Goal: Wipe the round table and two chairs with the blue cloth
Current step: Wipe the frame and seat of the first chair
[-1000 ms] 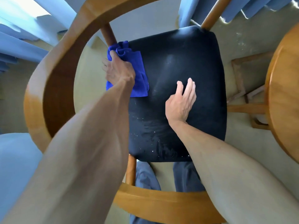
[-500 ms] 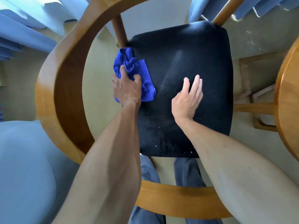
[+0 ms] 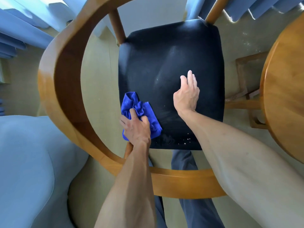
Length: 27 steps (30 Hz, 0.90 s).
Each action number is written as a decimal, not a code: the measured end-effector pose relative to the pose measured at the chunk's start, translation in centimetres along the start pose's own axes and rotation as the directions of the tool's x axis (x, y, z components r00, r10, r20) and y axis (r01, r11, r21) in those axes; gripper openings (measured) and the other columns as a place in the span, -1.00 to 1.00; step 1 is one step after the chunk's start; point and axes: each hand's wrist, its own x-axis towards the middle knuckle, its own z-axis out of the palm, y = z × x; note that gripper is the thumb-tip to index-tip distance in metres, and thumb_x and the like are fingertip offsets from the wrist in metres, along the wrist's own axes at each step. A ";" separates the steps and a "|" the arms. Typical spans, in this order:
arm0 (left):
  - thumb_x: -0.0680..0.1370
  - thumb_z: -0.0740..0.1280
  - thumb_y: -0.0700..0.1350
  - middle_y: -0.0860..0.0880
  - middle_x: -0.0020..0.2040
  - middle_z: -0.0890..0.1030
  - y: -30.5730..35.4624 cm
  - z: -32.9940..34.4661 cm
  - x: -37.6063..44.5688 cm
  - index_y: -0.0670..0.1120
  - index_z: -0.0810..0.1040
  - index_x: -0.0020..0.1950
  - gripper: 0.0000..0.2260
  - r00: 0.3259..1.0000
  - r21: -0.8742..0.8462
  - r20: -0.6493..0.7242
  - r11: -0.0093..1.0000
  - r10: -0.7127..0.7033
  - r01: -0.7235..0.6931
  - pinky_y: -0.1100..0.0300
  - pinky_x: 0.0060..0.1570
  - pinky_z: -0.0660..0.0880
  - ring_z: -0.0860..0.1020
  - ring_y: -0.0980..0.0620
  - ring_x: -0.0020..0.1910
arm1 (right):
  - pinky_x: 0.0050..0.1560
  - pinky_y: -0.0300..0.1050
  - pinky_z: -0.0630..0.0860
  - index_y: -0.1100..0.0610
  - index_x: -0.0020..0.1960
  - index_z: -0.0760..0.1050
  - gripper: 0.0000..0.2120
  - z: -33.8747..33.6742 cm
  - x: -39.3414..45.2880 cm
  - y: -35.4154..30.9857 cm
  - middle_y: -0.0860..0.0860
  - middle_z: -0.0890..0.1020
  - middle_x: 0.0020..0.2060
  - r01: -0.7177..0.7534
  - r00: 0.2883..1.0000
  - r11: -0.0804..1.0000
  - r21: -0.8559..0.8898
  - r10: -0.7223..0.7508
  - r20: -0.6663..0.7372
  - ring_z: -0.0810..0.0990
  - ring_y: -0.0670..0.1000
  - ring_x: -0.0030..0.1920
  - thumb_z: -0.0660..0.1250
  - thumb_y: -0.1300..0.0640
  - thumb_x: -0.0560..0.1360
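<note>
Since a second ago, left hand (image 3: 135, 127) has dragged the blue cloth (image 3: 139, 112) from the seat's far-left corner down its left edge to the near-left corner. Fingers curl into the bunched cloth, gripping it and pressing it onto the dark padded seat (image 3: 171, 63). Right hand (image 3: 187, 94) lies flat on mid-seat, fingers straight, holding nothing, steadying the chair (image 3: 56, 76). Pale crumbs (image 3: 185, 142) sit just right of the cloth along the near edge. Cloth looks soft, light, limp; likely best held wadded under the palm. Round table (image 3: 283, 96) stands at right.
</note>
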 end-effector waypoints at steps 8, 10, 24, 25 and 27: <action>0.46 0.29 0.05 -0.11 0.03 0.37 3.1 1.3 -4.7 -0.02 0.36 0.08 -0.73 0.979 0.004 0.161 0.992 0.123 -0.125 0.07 -0.20 0.35 0.46 -0.16 -0.07 | 0.26 0.02 0.37 0.21 0.32 0.45 -0.49 -2.5 1.6 2.1 0.10 0.50 0.37 0.044 0.999 0.994 0.102 -0.043 -0.014 0.42 0.13 0.39 0.10 0.45 0.42; 0.45 0.31 0.08 -0.12 0.06 0.38 5.1 2.0 -6.5 -0.01 0.37 0.09 -0.69 0.948 0.005 0.237 0.975 0.213 -0.220 0.03 -0.14 0.41 0.47 -0.17 -0.08 | 0.15 0.03 0.39 0.21 0.28 0.48 -0.52 -2.9 2.1 2.4 0.10 0.58 0.23 0.008 0.996 0.992 0.130 0.003 -0.085 0.49 0.17 0.23 0.09 0.44 0.42; 0.49 0.24 0.13 -0.08 0.03 0.48 9.9 5.1 -9.1 -0.06 0.52 0.19 -0.62 0.846 -0.140 0.038 0.841 0.532 -0.523 0.01 -0.13 0.40 0.45 -0.12 0.00 | 0.07 0.11 0.46 0.12 0.25 0.48 -0.66 -7.0 5.6 11.2 0.18 0.63 0.09 -0.423 0.878 0.889 0.177 0.450 -0.162 0.56 0.24 0.11 0.15 0.28 0.52; 0.51 0.25 0.07 -0.13 0.07 0.51 8.9 4.6 -7.3 -0.09 0.54 0.17 -0.67 0.887 -0.100 -0.071 0.882 0.455 -0.461 -0.03 -0.08 0.39 0.47 -0.18 0.01 | 0.06 0.11 0.46 0.13 0.24 0.48 -0.70 -7.0 5.3 11.1 0.18 0.62 0.08 -0.416 0.882 0.892 0.179 0.443 -0.159 0.56 0.25 0.11 0.15 0.24 0.54; 0.56 0.22 -0.02 -0.23 0.24 0.48 6.8 3.1 -3.0 -0.12 0.51 0.27 -0.67 0.966 -0.044 -0.191 0.981 0.175 -0.187 -0.10 0.06 0.36 0.47 -0.26 0.16 | 0.06 0.10 0.41 0.14 0.20 0.50 -0.73 -6.5 3.9 10.5 0.16 0.61 0.08 -0.354 0.914 0.926 0.127 0.372 -0.162 0.54 0.23 0.12 0.16 0.14 0.56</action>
